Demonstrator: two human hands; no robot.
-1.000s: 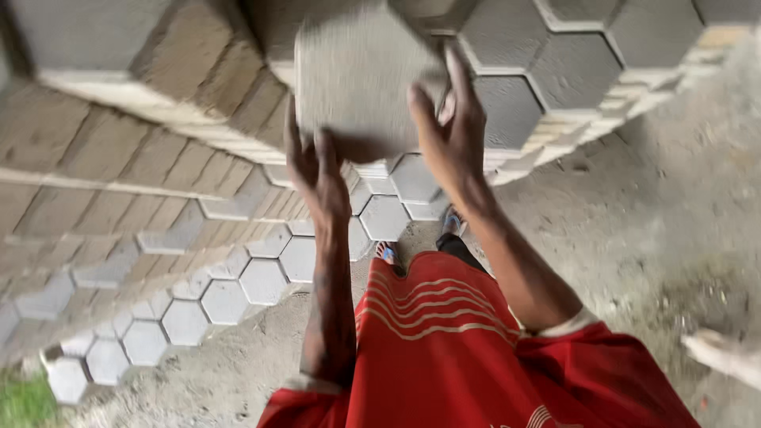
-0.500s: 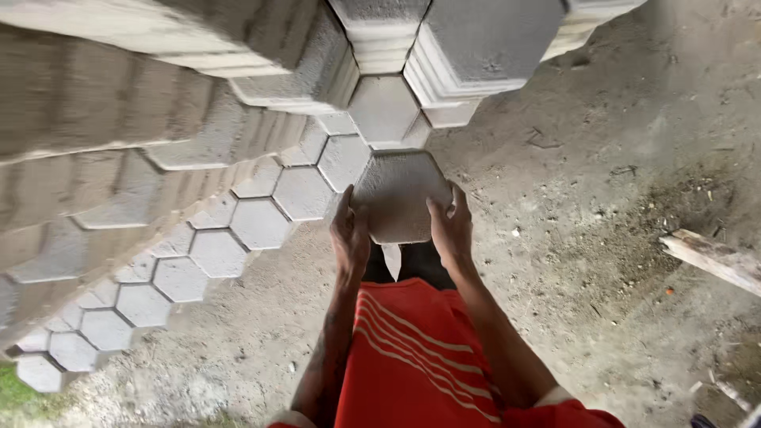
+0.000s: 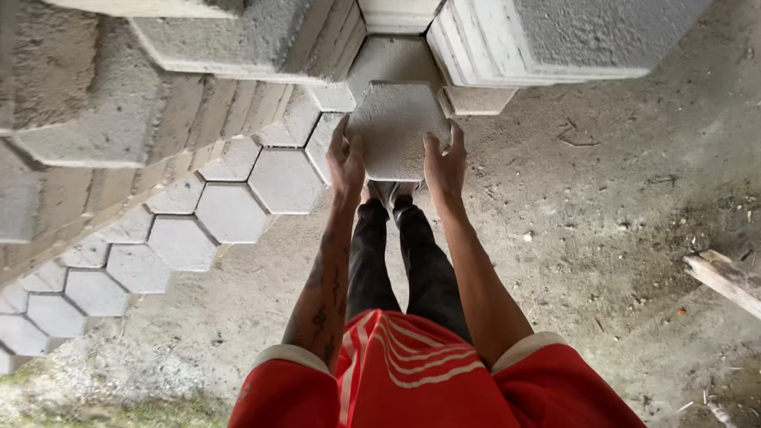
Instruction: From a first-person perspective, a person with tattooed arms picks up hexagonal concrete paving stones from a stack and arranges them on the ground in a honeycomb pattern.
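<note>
Both hands clamp one hexagonal concrete paver point(image 3: 395, 127) by its side edges: left hand point(image 3: 346, 161) on the left edge, right hand point(image 3: 444, 162) on the right, fingers wrapped over the top face, so each grip is closed on the block. Versus a second ago the paver has come down from high up against the stacks to low, in front of the body; half a second ago it was already dropping, and now it sits at the open notch at the foot of the tall paver stacks point(image 3: 507, 40), just beyond the shoes point(image 3: 392, 192). I can't tell if its underside touches the ground course yet. Reads as a placement in progress, hands not released. To the left, the laid hexagon row point(image 3: 230, 210) runs along the dirt floor point(image 3: 602, 238). A wooden plank point(image 3: 725, 279) lies well apart on the right.
</note>
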